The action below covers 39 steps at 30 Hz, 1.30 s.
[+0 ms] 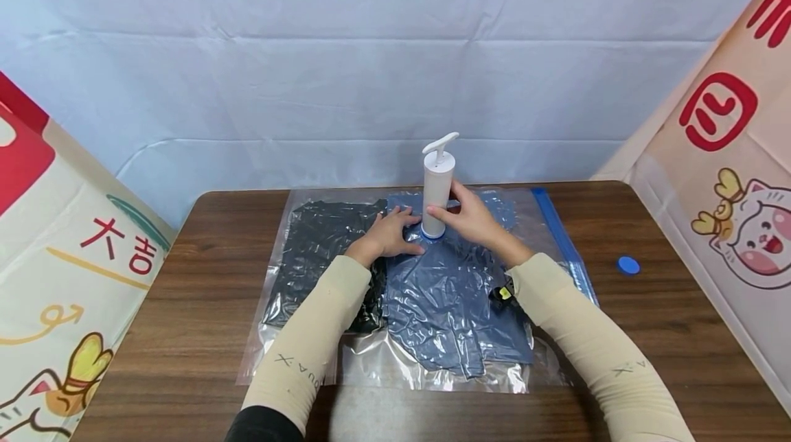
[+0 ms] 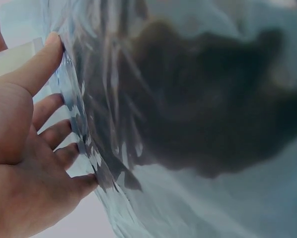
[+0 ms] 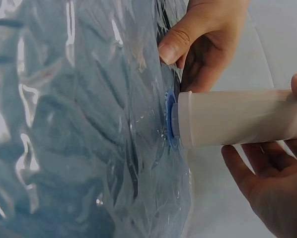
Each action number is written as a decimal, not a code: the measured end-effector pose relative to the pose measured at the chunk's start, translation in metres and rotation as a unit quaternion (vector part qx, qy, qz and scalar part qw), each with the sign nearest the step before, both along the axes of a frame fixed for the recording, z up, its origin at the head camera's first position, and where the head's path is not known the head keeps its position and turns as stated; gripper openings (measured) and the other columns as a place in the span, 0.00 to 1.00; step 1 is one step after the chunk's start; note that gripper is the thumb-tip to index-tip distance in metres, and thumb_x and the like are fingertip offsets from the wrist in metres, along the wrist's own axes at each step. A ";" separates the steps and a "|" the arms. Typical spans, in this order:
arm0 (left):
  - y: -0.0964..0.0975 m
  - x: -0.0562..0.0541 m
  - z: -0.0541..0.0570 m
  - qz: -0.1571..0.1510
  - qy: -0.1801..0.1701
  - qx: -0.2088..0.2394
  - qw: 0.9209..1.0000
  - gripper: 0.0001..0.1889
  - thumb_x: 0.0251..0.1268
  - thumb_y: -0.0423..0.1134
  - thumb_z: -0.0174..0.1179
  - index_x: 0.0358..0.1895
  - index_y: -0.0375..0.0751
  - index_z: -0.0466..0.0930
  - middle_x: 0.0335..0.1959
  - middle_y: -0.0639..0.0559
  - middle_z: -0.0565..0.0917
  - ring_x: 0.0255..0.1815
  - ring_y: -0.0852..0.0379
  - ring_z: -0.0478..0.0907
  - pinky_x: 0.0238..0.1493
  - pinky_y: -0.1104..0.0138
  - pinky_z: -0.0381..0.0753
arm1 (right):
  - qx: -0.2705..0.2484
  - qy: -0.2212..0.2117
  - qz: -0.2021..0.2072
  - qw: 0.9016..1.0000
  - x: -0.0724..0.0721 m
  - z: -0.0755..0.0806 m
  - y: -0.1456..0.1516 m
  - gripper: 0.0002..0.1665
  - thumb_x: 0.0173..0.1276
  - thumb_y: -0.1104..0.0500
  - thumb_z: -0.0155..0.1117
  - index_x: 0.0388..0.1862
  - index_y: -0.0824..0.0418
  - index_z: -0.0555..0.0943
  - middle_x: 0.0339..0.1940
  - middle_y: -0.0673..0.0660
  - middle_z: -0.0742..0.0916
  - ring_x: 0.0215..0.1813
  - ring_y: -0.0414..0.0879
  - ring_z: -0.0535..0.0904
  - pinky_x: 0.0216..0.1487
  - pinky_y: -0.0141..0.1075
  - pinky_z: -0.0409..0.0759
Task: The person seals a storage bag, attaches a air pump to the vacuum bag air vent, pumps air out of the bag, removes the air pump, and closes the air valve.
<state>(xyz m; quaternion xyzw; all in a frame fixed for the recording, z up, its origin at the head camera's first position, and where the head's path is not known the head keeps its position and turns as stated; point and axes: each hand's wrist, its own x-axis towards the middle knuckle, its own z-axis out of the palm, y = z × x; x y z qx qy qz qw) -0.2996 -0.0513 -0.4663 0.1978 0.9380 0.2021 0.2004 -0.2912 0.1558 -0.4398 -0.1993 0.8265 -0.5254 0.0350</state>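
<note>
A clear vacuum storage bag [image 1: 364, 359] lies flat, with dark folded clothing [image 1: 327, 236] on its left side and blue clothing [image 1: 432, 305] on its right. A white hand pump [image 1: 437, 188] with a T-shaped handle stands upright on the bag's blue round valve [image 3: 171, 119]. My right hand [image 1: 472, 219] holds the pump's lower body between thumb and fingers. Beside the pump base, my left hand [image 1: 389, 233] rests on the bag with fingers spread, fingertips at the plastic in the left wrist view.
A blue round cap [image 1: 628, 265] lies on the wooden table [image 1: 667, 346] to the right. The bag's blue zip edge [image 1: 559, 233] runs along its right side. A pale cloth [image 1: 309, 85] hangs behind the table, with printed cloths at both sides.
</note>
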 end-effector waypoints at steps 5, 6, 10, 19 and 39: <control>0.000 0.000 0.001 0.002 -0.002 -0.002 1.000 0.41 0.65 0.55 0.70 0.79 0.52 0.64 0.83 0.49 0.54 0.84 0.48 0.42 0.80 0.45 0.39 | -0.004 -0.008 -0.014 1.000 0.008 0.013 -0.004 0.45 0.70 0.62 0.71 0.78 0.70 0.58 0.66 0.71 0.74 0.67 0.65 0.73 0.63 0.58 0.77; 0.000 0.000 0.001 0.003 -0.003 -0.002 1.000 0.41 0.65 0.55 0.70 0.79 0.52 0.64 0.83 0.49 0.54 0.84 0.48 0.42 0.80 0.45 0.38 | 0.000 -0.003 -0.020 1.000 0.009 0.013 -0.005 0.46 0.69 0.62 0.72 0.77 0.70 0.57 0.65 0.71 0.74 0.66 0.65 0.73 0.63 0.58 0.77; 0.000 -0.001 0.001 0.003 -0.004 -0.004 1.000 0.41 0.65 0.55 0.70 0.79 0.52 0.63 0.83 0.49 0.54 0.84 0.48 0.42 0.80 0.45 0.38 | 0.009 0.026 -0.039 0.999 0.004 0.003 -0.006 0.48 0.66 0.60 0.76 0.75 0.70 0.58 0.62 0.70 0.75 0.63 0.64 0.74 0.60 0.58 0.79; 0.001 -0.002 0.003 0.001 -0.005 0.000 1.000 0.41 0.65 0.55 0.70 0.79 0.51 0.64 0.83 0.48 0.54 0.84 0.47 0.41 0.80 0.45 0.38 | -0.002 0.034 -0.043 0.998 0.005 0.000 -0.004 0.37 0.73 0.60 0.68 0.73 0.69 0.61 0.63 0.69 0.76 0.62 0.63 0.75 0.60 0.57 0.79; 0.002 0.000 0.003 0.003 -0.006 -0.001 1.000 0.41 0.65 0.54 0.70 0.78 0.51 0.64 0.83 0.49 0.54 0.84 0.47 0.41 0.80 0.45 0.39 | 0.013 0.045 -0.052 0.998 0.008 -0.002 -0.006 0.41 0.73 0.59 0.67 0.76 0.69 0.59 0.63 0.70 0.76 0.63 0.64 0.75 0.60 0.57 0.78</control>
